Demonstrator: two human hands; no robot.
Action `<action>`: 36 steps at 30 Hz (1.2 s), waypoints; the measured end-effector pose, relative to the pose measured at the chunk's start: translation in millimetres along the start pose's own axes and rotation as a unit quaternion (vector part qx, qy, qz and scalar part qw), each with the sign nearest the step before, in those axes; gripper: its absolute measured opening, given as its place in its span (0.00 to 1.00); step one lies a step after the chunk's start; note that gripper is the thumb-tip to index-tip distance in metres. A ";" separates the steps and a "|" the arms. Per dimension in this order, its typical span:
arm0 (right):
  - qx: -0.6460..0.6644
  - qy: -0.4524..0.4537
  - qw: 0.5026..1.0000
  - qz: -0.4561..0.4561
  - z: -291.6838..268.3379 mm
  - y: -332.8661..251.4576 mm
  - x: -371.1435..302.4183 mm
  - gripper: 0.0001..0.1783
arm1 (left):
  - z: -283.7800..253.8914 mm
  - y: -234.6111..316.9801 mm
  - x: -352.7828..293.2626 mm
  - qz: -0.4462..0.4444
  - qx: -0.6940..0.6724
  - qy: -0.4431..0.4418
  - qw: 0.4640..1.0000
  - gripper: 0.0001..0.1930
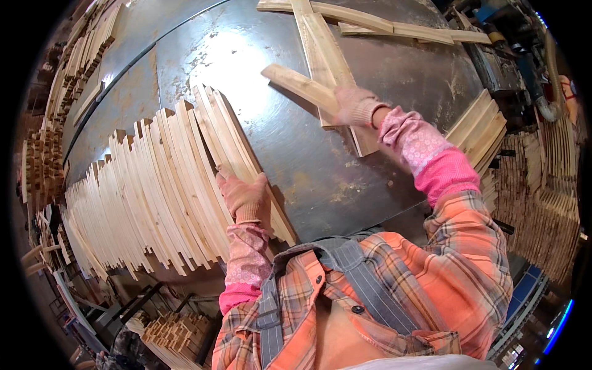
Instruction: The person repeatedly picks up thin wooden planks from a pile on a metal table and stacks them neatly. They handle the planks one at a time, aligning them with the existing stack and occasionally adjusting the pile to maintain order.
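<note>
My right hand (359, 106), in a pinkish work glove, grips the near end of a short wooden board (299, 84), which slants up to the left over the metal table. Other boards lie under and beside it, one of them a long pale plank (327, 49). My left hand (245, 196), also gloved, is at the right end of a row of narrow wooden strips (154, 185) standing side by side. Its fingers are curled over a wooden strip (237, 145) there, at a narrow gap in the row; the fingertips are partly hidden.
More boards cross at the far side of the metal table (308, 166). Stacked strips (86, 46) line the far left, and wood piles (533, 191) stand at the right. Below the table's near edge is a stack of wood blocks (176, 333). Machinery with a hose (549, 55) is at upper right.
</note>
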State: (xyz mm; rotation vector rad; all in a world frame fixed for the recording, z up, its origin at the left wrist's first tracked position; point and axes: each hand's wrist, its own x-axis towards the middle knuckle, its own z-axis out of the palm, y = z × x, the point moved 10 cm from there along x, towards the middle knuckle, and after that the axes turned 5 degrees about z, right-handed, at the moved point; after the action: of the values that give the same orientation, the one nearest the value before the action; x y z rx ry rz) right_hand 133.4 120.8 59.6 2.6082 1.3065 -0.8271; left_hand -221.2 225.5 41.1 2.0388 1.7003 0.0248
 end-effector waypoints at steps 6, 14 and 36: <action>0.232 -0.107 0.963 -0.089 83.7 -124.6 -4.2 0.34 | -2.1 -5.2 11.1 0.039 -0.015 0.025 0.999 0.62; 0.045 0.171 0.966 0.191 -0.8 29.1 9.2 0.45 | -7.9 -2.5 4.1 -0.007 0.019 -0.011 1.000 0.63; 0.289 -0.005 0.949 0.126 59.0 -86.3 37.3 0.37 | -8.4 18.2 3.0 0.070 0.017 0.024 0.997 0.57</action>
State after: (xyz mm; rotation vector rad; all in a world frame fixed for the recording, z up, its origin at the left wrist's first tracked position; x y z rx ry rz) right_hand 60.2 181.7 2.6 3.1003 0.7742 -1.3342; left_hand -206.3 229.2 54.4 2.1962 1.5927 0.0906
